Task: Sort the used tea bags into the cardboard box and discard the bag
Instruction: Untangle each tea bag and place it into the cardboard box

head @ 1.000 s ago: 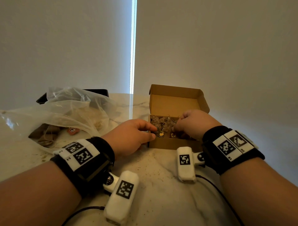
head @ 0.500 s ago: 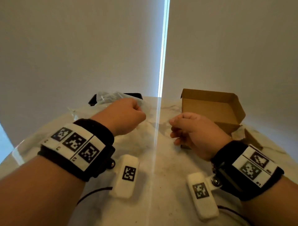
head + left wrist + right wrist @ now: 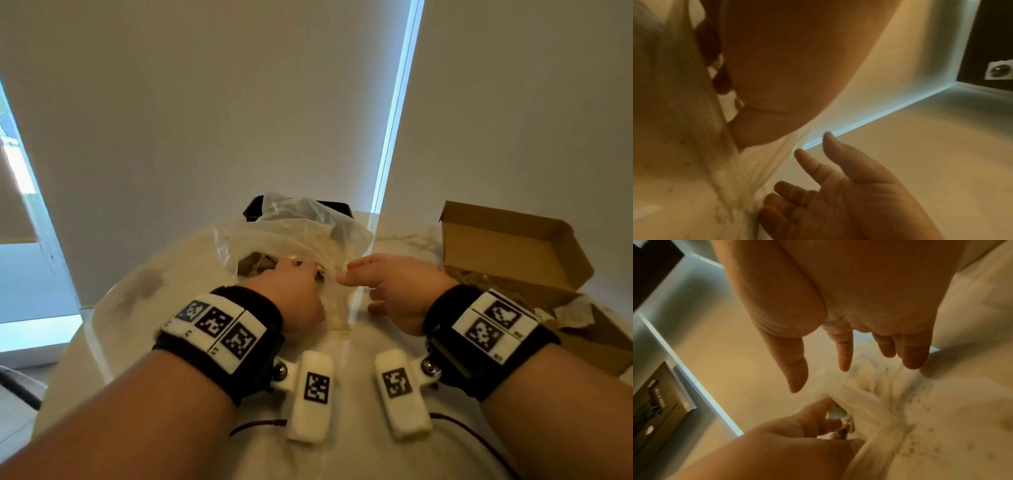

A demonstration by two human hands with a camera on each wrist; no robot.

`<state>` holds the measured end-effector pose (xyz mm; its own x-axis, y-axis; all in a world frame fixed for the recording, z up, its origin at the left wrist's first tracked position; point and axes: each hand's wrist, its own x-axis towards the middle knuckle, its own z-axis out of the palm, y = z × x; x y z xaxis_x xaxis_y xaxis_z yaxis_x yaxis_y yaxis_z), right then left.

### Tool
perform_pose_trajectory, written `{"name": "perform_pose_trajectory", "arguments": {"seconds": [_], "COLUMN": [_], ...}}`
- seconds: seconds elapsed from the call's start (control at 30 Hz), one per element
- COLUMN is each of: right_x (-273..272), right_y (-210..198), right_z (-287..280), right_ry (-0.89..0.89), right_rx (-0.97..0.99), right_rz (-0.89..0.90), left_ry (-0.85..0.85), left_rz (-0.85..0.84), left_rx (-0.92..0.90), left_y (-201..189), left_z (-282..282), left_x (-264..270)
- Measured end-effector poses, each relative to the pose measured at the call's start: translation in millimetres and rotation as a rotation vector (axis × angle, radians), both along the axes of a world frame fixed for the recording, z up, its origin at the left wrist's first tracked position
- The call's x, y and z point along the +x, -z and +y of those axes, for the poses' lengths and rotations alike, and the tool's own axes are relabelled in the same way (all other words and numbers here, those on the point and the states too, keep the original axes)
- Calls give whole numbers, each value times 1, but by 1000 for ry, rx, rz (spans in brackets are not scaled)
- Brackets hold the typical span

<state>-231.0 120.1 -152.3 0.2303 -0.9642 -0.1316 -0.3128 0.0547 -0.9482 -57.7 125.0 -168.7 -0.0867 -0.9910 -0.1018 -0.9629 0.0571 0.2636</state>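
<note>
The clear plastic bag (image 3: 291, 233) lies crumpled mid-table with brown tea bags (image 3: 255, 267) showing in its mouth. My left hand (image 3: 308, 274) is at that mouth, fingers curled, gripping bunched plastic (image 3: 869, 404); a small brown bit peeks between the fingers of the left hand (image 3: 818, 426). My right hand (image 3: 356, 274) hovers just right of the bag with straight, spread fingers (image 3: 844, 363) and holds nothing. The open cardboard box (image 3: 496, 236) stands to the right, with tea bags (image 3: 479, 277) in it.
A black tray (image 3: 253, 205) sits behind the bag against the wall. Crumpled paper (image 3: 575, 311) on a brown cardboard piece lies in front of the box. Tea crumbs dot the marble table (image 3: 342, 445). The table's left edge is near.
Both hands left the box and moved left to the plastic bag. My left hand took hold of the bag's plastic, and my right hand opened beside it.
</note>
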Motion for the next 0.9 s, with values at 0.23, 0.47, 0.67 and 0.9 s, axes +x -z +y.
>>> {"name": "perform_pose_trajectory", "arguments": {"seconds": [0.23,0.47,0.67,0.9], "right_x": [19,23,21,21], "right_y": [24,45,51,52], "right_z": [-23,-44,-52,-56], "right_ry": [6,187,236,220], "right_rx": [-12,-94,-100,-15], "right_rz": [-17,-203,-325,-459], "left_ry": [229,-95,-113,-97], "left_rz": [126,41,196,102], "left_rx": [-93,-160,-100,-85], "left_y": [2,7,11,12], "left_z": [-7,-19,-27,-30], "left_x": [0,8,13,5]}}
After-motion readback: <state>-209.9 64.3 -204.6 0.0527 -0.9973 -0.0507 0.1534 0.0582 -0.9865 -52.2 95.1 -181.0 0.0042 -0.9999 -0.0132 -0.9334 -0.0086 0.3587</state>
